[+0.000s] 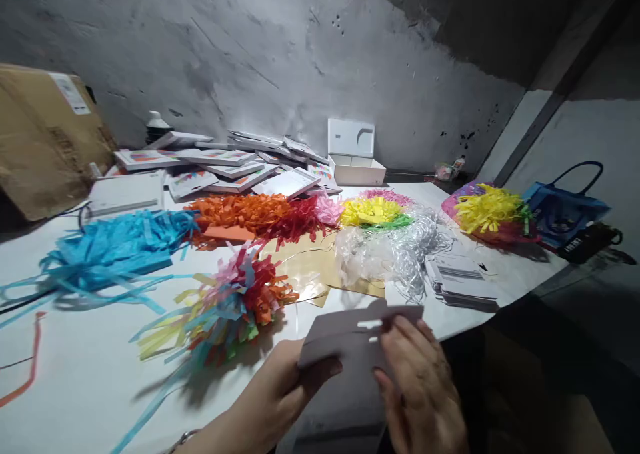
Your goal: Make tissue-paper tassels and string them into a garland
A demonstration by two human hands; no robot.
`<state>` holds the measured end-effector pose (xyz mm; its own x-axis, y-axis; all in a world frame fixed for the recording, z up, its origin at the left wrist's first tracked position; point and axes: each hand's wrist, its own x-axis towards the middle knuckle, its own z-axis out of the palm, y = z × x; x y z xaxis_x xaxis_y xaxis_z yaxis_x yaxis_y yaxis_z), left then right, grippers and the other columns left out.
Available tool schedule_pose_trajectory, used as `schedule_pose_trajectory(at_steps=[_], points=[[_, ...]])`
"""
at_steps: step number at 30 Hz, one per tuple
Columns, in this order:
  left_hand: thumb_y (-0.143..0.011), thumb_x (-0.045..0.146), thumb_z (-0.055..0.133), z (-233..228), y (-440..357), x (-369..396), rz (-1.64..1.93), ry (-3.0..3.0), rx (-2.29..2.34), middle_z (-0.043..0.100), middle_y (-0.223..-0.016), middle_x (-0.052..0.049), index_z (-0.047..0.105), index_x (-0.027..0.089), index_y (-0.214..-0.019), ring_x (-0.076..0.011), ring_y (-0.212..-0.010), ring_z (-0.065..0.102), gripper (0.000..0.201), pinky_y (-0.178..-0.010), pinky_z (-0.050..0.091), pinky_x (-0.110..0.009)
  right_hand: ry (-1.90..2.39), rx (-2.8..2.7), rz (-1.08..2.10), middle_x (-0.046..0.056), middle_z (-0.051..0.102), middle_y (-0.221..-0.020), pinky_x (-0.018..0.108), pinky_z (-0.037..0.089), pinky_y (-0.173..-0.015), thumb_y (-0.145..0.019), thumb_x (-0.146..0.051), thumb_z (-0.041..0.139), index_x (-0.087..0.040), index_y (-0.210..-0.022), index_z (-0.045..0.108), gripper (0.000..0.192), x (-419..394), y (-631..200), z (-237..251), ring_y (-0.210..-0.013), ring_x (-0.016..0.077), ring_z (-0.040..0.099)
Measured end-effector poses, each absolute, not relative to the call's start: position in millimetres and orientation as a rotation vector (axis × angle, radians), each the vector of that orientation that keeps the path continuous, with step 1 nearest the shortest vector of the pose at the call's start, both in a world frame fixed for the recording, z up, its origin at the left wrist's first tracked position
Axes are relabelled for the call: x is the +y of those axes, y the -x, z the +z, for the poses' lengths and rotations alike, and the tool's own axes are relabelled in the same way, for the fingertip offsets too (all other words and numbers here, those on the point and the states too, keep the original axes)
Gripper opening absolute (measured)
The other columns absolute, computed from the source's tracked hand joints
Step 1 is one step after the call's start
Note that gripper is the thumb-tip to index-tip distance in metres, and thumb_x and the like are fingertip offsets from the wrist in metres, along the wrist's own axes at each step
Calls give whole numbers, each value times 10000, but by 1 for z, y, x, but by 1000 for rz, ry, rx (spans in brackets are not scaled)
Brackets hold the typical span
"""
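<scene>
A flat piece of white card [345, 354] with small cut-out slots is tilted between my hands at the table's near edge, its face in shadow. My left hand [295, 384] grips the card's left side, thumb lying across the front. On the card's right side is my right hand [423, 374], fingers curled over the edge by the slots and the thumb on the front. Just beyond, to the left, lies a multicoloured bunch of paper-strip tassels [240, 307]. A stack of similar white cards [463, 277] sits to the right.
Blue [120, 244], orange [240, 214] and yellow tassels [373, 209] lie across the table, beside white string [420, 241]. Flat white boxes [240, 164] are heaped by the wall, near an open box [356, 167]. A carton [45, 141] stands left, a blue bag [565, 204] right.
</scene>
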<state>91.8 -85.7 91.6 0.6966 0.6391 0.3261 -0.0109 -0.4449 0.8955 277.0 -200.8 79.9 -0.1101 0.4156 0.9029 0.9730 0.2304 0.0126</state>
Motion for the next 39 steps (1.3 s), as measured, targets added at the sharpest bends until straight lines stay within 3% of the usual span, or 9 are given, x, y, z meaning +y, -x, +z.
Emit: schedule_pose_trajectory(at_steps=[8, 13, 16, 19, 23, 27, 33, 36, 39], points=[[-1032, 380, 434, 86, -77, -83, 988, -2083, 360, 741, -878, -27, 672, 191, -1003, -154, -761, 688, 305, -711, 520, -191, 1260, -1812, -393, 80, 717, -979, 271, 570, -804, -917, -136, 610, -144, -1297, 526, 389, -183, -252, 103, -877, 178, 691], [-1039, 499, 375, 81, -75, -87, 1050, -2242, 403, 670, -667, 14, 612, 191, -864, -107, -531, 602, 426, -510, 445, -164, 1542, -1994, 260, 3, 665, -752, 225, 463, -614, -831, -226, 692, -204, -799, 615, 87, -178, -253, 122, -688, 154, 631], [-1004, 546, 422, 77, -73, -89, 1226, -2336, 446, 635, -593, 48, 595, 197, -1075, -100, -445, 558, 397, -454, 431, -165, 1625, -2018, 767, -48, 557, -623, 200, 332, -540, -807, -225, 714, -185, -631, 578, 226, -167, -254, 134, -593, 97, 507], [-993, 470, 519, 72, -70, -91, 1490, -2415, 608, 737, -842, -41, 524, 205, -1299, -158, -693, 693, 405, -656, 555, -213, 1488, -1910, 1054, -69, 452, -577, 198, 271, -520, -877, -237, 634, -175, -616, 553, 281, -158, -257, 142, -560, 71, 404], [-963, 354, 596, 55, -71, -100, 1446, -2599, 776, 622, -1343, -215, 338, 181, -1519, -362, -1226, 605, 637, -1038, 486, -542, 1424, -1903, 880, -40, 542, -692, 203, 343, -627, -885, -165, 534, -185, -696, 551, 190, -156, -260, 149, -663, 97, 468], [-853, 392, 729, 34, -74, -111, 1109, -2470, 704, 593, -1385, -232, 45, 198, -1584, -347, -1114, 694, 1020, -875, 614, -432, 1340, -2166, 760, -38, 515, -634, 214, 306, -566, -858, -151, 513, -201, -651, 401, 241, -158, -256, 149, -593, 95, 409], [-966, 249, 548, 46, -69, -102, 951, -2294, 558, 767, -1055, -38, 418, 291, -1336, -211, -866, 765, 395, -726, 608, -257, 1233, -2215, 398, -13, 628, -699, 209, 396, -572, -914, -147, 512, -208, -733, 529, 192, -160, -253, 144, -629, 117, 547], [-970, 200, 485, 53, -61, -89, 997, -2274, 644, 764, -935, -8, 519, 267, -1210, -180, -766, 749, 252, -655, 572, -217, 1174, -1952, 48, 41, 716, -968, 256, 512, -835, -920, -134, 574, -211, -1019, 635, 140, -169, -263, 135, -910, 169, 672], [-963, 195, 452, 57, -50, -77, 1125, -2231, 804, 748, -894, -18, 553, 232, -1166, -169, -711, 720, 230, -628, 548, -214, 1281, -1451, 40, 106, 620, -1335, 380, 474, -1047, -925, -292, 656, -254, -1343, 530, 438, -182, -272, 107, -1241, 246, 593]])
